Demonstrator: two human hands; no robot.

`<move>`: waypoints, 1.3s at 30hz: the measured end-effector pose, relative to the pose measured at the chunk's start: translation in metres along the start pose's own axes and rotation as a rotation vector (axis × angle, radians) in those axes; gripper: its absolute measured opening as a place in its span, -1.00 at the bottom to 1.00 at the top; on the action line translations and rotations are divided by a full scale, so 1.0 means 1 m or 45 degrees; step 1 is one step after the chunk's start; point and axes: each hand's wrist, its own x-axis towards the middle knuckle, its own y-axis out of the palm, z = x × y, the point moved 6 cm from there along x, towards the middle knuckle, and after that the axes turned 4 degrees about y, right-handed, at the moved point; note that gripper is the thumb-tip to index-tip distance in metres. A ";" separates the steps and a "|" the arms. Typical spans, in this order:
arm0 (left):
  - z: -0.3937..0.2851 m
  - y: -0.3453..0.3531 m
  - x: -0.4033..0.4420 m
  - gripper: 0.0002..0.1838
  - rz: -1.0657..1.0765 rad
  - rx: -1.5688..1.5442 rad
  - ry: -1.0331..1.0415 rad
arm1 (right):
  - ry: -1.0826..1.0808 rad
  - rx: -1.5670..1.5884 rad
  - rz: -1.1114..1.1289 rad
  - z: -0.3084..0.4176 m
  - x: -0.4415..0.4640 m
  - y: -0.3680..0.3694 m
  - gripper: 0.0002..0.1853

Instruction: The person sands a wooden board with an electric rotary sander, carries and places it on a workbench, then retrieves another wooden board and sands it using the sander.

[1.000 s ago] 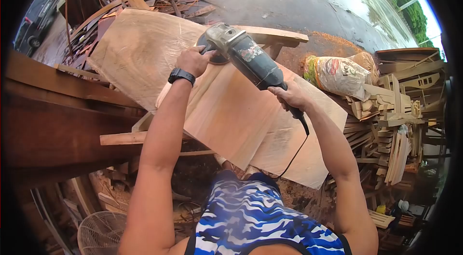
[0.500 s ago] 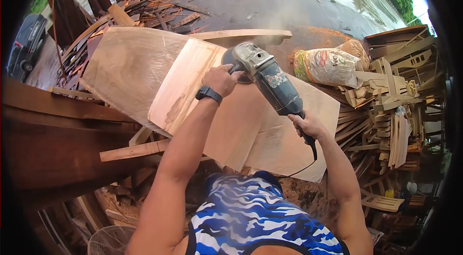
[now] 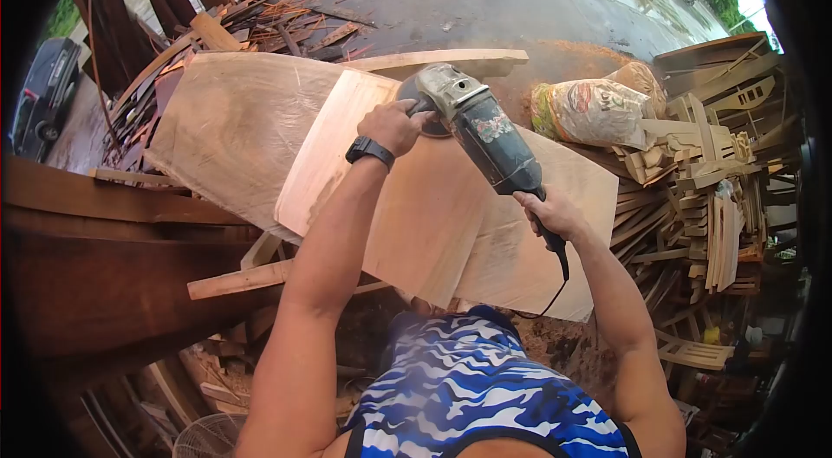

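Grinder [image 3: 494, 137] slants over the panel [image 3: 425, 215]. Our left hand [image 3: 392, 125] clasps its front handle [image 3: 422, 103]; our right hand [image 3: 552, 213] wraps its rear handle [image 3: 554, 241], the body between.

From here I see a blue, navy and white wavy camouflage top [image 3: 485, 380] edged in black. The power tool [image 3: 497, 142] has a dark grey-green body, a silver-grey head and a black handle. Pale pinkish tan colours the board [image 3: 425, 215]; browner streaks mark the panel [image 3: 238, 129] at its left edge.
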 end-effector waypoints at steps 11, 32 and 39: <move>0.122 -0.060 0.034 -0.39 -0.148 -0.077 0.002 | -0.121 -0.018 0.172 0.085 0.068 0.068 -0.45; -0.055 0.049 -0.018 -0.38 0.036 0.040 0.231 | 0.072 0.141 -0.102 -0.055 -0.071 -0.004 -0.58; -0.109 0.082 -0.028 -0.48 0.178 -0.034 0.290 | 0.078 0.271 -0.152 -0.107 -0.093 -0.032 -0.62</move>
